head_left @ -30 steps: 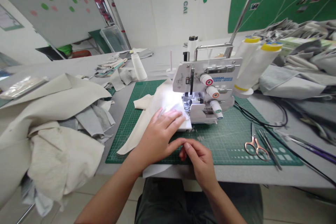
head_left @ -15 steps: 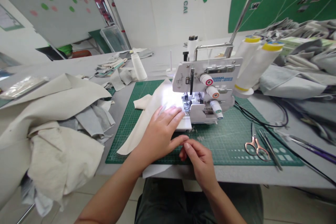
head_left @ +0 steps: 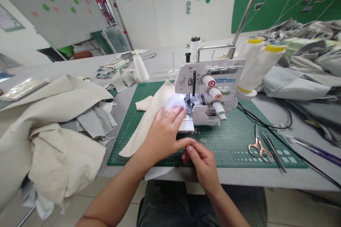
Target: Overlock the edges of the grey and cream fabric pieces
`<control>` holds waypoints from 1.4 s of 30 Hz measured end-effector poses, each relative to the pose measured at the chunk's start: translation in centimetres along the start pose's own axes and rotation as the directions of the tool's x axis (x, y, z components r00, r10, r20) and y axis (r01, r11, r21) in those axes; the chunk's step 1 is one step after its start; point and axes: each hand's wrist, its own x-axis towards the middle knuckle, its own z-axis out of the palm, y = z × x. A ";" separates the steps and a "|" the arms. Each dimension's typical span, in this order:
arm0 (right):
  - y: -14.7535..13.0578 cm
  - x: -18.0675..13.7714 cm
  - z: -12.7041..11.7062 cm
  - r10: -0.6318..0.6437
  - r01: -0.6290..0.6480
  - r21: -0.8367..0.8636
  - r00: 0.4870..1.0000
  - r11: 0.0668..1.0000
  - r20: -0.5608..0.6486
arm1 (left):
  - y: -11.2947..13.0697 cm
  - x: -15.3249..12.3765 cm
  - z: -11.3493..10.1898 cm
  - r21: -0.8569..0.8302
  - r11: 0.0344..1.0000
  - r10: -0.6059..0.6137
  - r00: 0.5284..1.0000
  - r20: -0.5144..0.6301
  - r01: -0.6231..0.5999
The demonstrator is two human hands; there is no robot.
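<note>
A cream fabric piece (head_left: 149, 122) lies on the bed of a white overlock sewing machine (head_left: 210, 81), its right edge at the lit presser foot. My left hand (head_left: 166, 127) rests flat on this cloth just left of the foot, fingers stretched out and thumb pointing right. Below the machine bed, my right hand (head_left: 201, 158) is closed, thumb against curled fingers, touching the tip of my left thumb. Whatever it may pinch is hidden. Under everything spreads a green cutting mat (head_left: 239, 138).
Copper-handled scissors (head_left: 259, 149) and tweezers (head_left: 274, 150) lie right on the mat. Cream and grey cloth (head_left: 61, 131) is heaped at left. Thread cones (head_left: 262, 64) stand behind the machine, with a black cable (head_left: 266, 126) beside it. More fabric (head_left: 298, 74) is piled far right.
The bright glare around the presser foot has dimmed. Both hands keep nearly the same places, and the cloth has barely shifted.
</note>
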 end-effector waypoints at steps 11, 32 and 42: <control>0.2 -0.1 -0.1 -0.014 0.014 -0.009 1.000 1.000 -0.001 | 0.2 0.8 0.3 0.002 0.999 -0.035 0.999 -0.032 0.035; 0.5 1.7 5.4 -0.132 0.181 -0.128 0.938 0.975 0.322 | -5.3 4.1 -3.3 -0.718 0.666 -0.359 0.931 -0.071 0.202; 0.6 1.3 5.5 -0.205 0.231 -0.081 0.947 0.969 0.248 | -5.6 14.2 -3.8 -0.939 0.108 -0.070 0.945 0.319 0.325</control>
